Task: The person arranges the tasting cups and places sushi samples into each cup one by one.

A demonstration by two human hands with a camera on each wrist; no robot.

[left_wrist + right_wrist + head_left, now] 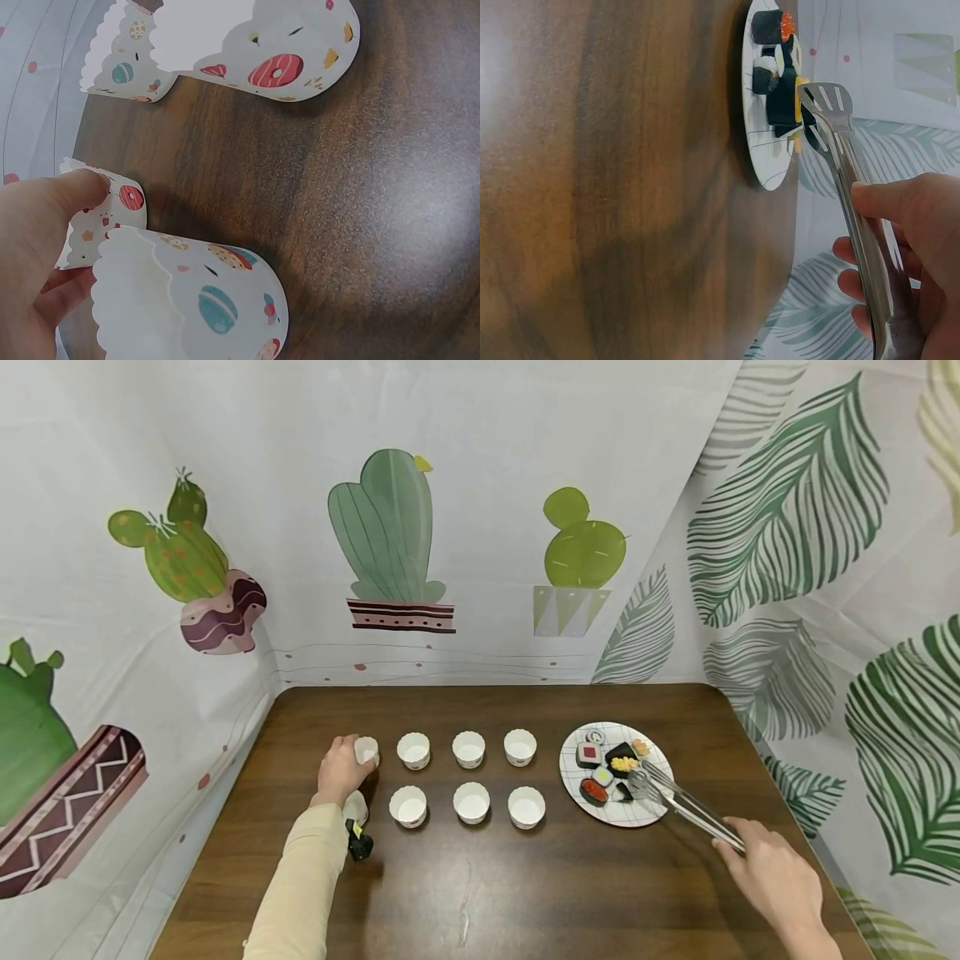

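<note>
At the far left of the back row, my left hand (342, 770) grips a white scallop-edged baking cup (366, 750), its thumb on the printed side (112, 210). Just in front, another baking cup (356, 808) is partly hidden by my forearm. My right hand (780, 877) holds metal tongs (697, 812) along their arms. Their slotted tips (826, 101) are over a round plate (637, 816) of sushi pieces, close by a yellow-topped sushi (624, 764). Also on the plate are a red-topped sushi (593, 791) and a square roll with a red centre (588, 753).
Several more baking cups stand in two rows across the wooden table (465, 893), including a back-row cup (520, 747) and a front-row cup (527, 807) near the plate. Fabric with cactus and leaf prints (487, 527) hangs behind the table and along its sides.
</note>
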